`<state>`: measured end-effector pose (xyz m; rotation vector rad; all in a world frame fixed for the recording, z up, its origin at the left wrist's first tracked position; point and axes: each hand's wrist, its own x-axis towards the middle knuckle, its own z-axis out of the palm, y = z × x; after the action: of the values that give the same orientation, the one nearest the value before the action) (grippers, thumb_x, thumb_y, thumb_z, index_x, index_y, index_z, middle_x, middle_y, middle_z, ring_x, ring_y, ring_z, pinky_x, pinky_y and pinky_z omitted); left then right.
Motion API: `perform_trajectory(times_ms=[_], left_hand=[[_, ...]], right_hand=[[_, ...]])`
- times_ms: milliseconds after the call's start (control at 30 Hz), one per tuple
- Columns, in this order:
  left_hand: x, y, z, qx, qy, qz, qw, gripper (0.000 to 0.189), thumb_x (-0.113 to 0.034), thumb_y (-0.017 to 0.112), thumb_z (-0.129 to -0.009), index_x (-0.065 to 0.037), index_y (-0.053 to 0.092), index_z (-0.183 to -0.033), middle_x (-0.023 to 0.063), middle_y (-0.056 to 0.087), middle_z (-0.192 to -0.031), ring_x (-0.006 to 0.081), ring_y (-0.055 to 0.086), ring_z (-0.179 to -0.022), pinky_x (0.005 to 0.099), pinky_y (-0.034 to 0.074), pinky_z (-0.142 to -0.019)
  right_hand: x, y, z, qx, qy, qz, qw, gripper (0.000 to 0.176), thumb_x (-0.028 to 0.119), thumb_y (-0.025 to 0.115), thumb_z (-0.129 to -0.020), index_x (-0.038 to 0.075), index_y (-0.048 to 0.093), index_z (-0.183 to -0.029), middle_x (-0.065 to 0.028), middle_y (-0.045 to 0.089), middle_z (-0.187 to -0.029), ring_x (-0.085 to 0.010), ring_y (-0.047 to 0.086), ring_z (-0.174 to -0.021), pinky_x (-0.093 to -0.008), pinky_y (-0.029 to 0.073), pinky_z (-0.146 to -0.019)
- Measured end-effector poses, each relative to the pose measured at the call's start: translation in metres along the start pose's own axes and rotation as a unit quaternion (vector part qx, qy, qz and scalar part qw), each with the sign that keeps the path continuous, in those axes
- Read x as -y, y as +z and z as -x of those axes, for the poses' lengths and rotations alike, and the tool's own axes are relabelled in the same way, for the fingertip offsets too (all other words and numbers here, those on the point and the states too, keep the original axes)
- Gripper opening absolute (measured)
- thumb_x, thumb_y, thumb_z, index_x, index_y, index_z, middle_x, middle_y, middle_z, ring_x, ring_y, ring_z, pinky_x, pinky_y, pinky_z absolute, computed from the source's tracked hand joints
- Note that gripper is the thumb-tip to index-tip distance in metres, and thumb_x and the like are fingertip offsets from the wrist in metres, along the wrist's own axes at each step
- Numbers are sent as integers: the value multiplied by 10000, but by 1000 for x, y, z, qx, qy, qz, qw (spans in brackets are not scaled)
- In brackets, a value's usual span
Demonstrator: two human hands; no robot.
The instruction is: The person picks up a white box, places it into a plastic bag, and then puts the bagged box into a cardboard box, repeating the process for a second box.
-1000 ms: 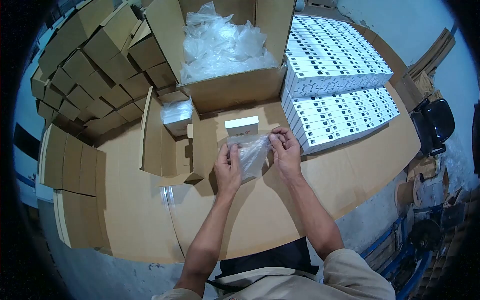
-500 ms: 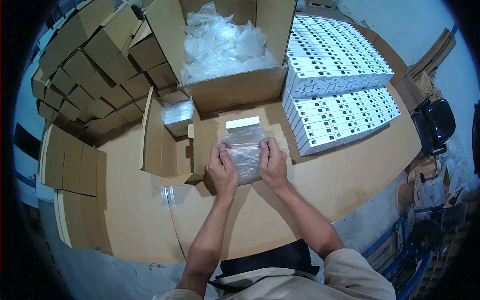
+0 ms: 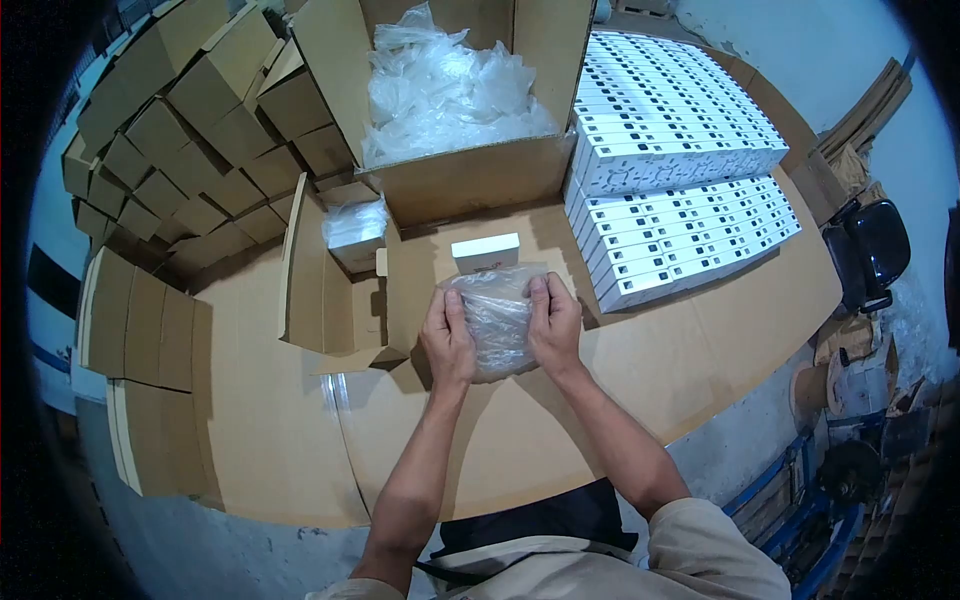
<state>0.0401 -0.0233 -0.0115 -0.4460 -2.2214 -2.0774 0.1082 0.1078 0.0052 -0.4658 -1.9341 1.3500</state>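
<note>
Between my two hands is a clear plastic bag (image 3: 498, 325), wrinkled and shiny. My left hand (image 3: 448, 335) grips its left edge with the thumb on top, and my right hand (image 3: 555, 325) grips the right edge the same way. Just beyond the bag's far edge stands a small white box (image 3: 486, 252). To the left, an open cardboard carton (image 3: 330, 300) holds plastic-wrapped white boxes (image 3: 355, 232) at its far end.
A large carton (image 3: 480, 180) full of clear plastic bags (image 3: 450, 90) stands at the back. Long stacks of white boxes (image 3: 690, 240) fill the right rear. Brown cartons (image 3: 190, 160) are piled at the left, with several more (image 3: 150, 330) along the table's left edge. A black chair (image 3: 870, 245) is at far right.
Both hands have drawn the plastic bag slightly toward me and now sit a little farther apart. More of the white box's front face shows beyond it.
</note>
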Motion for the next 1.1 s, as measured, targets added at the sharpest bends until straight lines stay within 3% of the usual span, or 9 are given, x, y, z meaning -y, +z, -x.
perform_trajectory(times_ms=[100,233,333,400,533,633,833,1100], left_hand=[[-3,4,1,22,-12,65,998,200,-180,712,-987,-5,642,-1053,51,675,-914,119,616,-854,301,521,-772],[-2,2,0,70,-27,85,994,412,-95,893,-815,3,642,-1127,78,708,-1035,139,667,-970,292,546,-864],[-4,-2,-1,82,-30,47,995,438,-115,909,-798,-4,641,-1126,83,719,-1037,143,677,-953,297,556,-841],[-9,-4,-1,108,-61,55,991,431,-73,894,-806,-13,618,-1131,73,691,-1054,140,664,-970,291,553,-855],[-6,-4,0,123,-83,82,985,436,-53,890,-804,-14,603,-1129,72,686,-1055,140,667,-971,288,554,-855],[-6,-4,1,131,-68,53,988,435,-59,892,-799,-17,603,-1121,73,698,-1041,140,677,-958,291,559,-846],[-14,-5,0,138,-67,-8,988,427,-71,894,-789,-34,616,-1112,91,720,-1002,145,689,-956,301,569,-830],[-9,-8,-6,139,-63,-63,986,391,-192,909,-791,-30,671,-1057,114,753,-962,168,717,-884,334,571,-768]], right_hand=[[-3,1,1,-4,-15,-1,1000,348,254,520,-1104,3,567,-868,-95,528,-592,-149,536,-545,-373,422,-520],[-15,1,0,-15,12,-9,1000,314,238,509,-1106,4,592,-915,-98,575,-647,-165,567,-585,-354,445,-553],[-12,-2,-5,-65,11,-59,996,231,223,557,-1079,18,641,-1014,-125,664,-847,-201,639,-747,-344,497,-679],[-3,-11,-9,-37,-66,-35,997,153,176,629,-1021,37,660,-1077,-131,672,-1027,-236,644,-913,-360,504,-784],[9,-20,-14,21,-204,79,975,228,91,758,-876,74,701,-1097,-120,638,-1255,-295,589,-1153,-398,486,-914],[4,-20,-13,38,-206,87,974,244,46,797,-811,77,717,-1040,-98,635,-1269,-314,568,-1181,-414,481,-918],[2,-24,-16,39,-227,100,968,207,18,799,-805,74,716,-987,-86,645,-1216,-307,575,-1139,-431,467,-926],[8,-29,-16,75,-268,132,951,224,-9,810,-744,73,695,-918,-53,674,-1025,-289,569,-1063,-426,439,-920]])
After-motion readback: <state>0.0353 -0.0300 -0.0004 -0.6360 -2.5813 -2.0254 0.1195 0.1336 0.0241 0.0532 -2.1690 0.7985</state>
